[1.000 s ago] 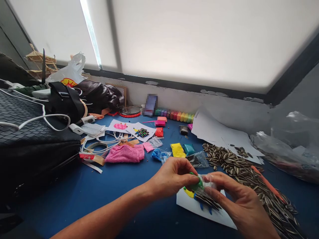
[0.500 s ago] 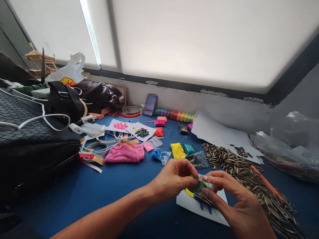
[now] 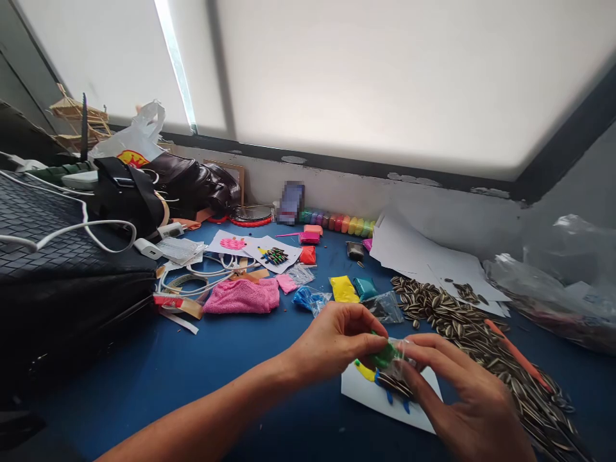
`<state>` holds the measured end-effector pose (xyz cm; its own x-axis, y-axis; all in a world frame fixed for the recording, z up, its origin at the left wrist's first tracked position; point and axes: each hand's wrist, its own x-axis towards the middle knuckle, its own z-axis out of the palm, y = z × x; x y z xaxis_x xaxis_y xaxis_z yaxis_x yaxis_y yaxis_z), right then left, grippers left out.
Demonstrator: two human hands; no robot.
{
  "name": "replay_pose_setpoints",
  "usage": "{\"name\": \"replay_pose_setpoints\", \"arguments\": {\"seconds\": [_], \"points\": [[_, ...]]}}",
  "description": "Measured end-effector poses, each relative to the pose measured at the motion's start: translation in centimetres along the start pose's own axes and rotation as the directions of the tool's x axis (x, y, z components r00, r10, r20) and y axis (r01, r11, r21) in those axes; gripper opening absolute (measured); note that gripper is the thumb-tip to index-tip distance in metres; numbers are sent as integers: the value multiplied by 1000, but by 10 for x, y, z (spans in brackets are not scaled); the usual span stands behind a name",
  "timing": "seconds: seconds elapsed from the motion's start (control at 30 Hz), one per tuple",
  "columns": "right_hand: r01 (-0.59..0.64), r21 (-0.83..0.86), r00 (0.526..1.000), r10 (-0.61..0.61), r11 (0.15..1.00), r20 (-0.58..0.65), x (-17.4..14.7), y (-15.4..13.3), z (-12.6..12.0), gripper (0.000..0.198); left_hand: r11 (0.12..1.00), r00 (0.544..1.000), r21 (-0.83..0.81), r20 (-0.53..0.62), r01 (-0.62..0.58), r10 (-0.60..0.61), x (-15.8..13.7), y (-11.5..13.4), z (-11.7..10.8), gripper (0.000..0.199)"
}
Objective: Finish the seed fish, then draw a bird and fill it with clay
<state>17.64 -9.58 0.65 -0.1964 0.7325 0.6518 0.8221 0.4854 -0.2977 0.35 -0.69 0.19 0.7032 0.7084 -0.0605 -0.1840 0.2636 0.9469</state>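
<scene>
Between the fingertips of my two hands is a lump of green modelling clay [image 3: 384, 357] in a small clear plastic bag [image 3: 400, 354]. My left hand [image 3: 339, 337] pinches the clay from the left. The bag's right side is gripped by the thumb and fingers of my right hand [image 3: 457, 375]. Beneath them lies a white paper [image 3: 366, 399] with a figure on it: a yellow clay head [image 3: 366, 371], blue legs [image 3: 389, 398] and a body of striped sunflower seeds [image 3: 395, 384]. My fingers hide part of the seed body.
A pile of sunflower seeds [image 3: 447, 314] and an orange stick [image 3: 517, 356] lie to the right. Ahead are yellow [image 3: 343, 289], teal [image 3: 365, 288] and red clay packs [image 3: 307, 255]. A pink cloth [image 3: 242, 298], cables and a black bag [image 3: 72, 276] take up the left.
The green clay shows more between my hands, with the bag pulled slightly right. My right hand has shifted a little right, and more of the yellow head is visible.
</scene>
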Motion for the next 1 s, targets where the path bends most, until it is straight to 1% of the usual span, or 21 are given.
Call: {"name": "replay_pose_setpoints", "arguments": {"seconds": [0.13,0.2,0.3,0.37,0.4,0.47,0.53,0.57,0.6,0.67,0.77,0.83,0.9,0.93,1.0], "points": [[-3,-28,999,2,1000,-39,1,3,-2,11,1000,1000,18,-11,-22,22,1,-1,-4,54],[-13,-17,1000,13,1000,-26,2,4,-2,12,999,999,35,45,-19,17,1,-1,-5,55],[-19,29,1000,19,999,15,1,4,0,15,997,983,73,179,15,-28,-1,-1,-6,57],[-35,69,999,34,997,23,0,2,2,15,995,977,91,209,32,-50,-1,0,-6,55],[-57,92,998,55,994,20,-1,1,2,14,995,979,92,196,39,-57,-1,0,-7,51],[-136,149,991,136,979,6,-2,0,1,9,995,992,97,118,38,-50,0,2,-8,41],[-255,218,965,263,942,-6,-2,0,-2,3,995,999,92,29,31,-34,1,4,-10,29],[-313,250,947,322,916,5,-1,0,-3,4,996,999,78,5,33,-33,2,5,-11,25],[-361,279,928,372,890,16,0,0,-4,6,997,999,62,0,42,-42,2,6,-11,23],[-398,329,910,415,857,21,3,-1,-5,9,997,997,31,27,72,-73,2,8,-12,20],[-404,368,907,418,838,44,6,-2,-5,10,997,996,48,68,62,-66,-1,12,-13,24],[-406,362,911,402,839,90,6,-4,-5,12,993,990,106,122,52,-64,-5,14,-12,31],[-412,346,910,397,843,118,5,-7,-5,14,982,977,175,189,64,-97,-8,14,-12,38],[-411,341,911,397,845,113,4,-8,-5,13,978,969,193,217,75,-117,-9,13,-11,39],[-390,347,919,381,853,96,3,-11,-4,7,980,960,172,244,98,-138,-9,11,-10,41]]}}
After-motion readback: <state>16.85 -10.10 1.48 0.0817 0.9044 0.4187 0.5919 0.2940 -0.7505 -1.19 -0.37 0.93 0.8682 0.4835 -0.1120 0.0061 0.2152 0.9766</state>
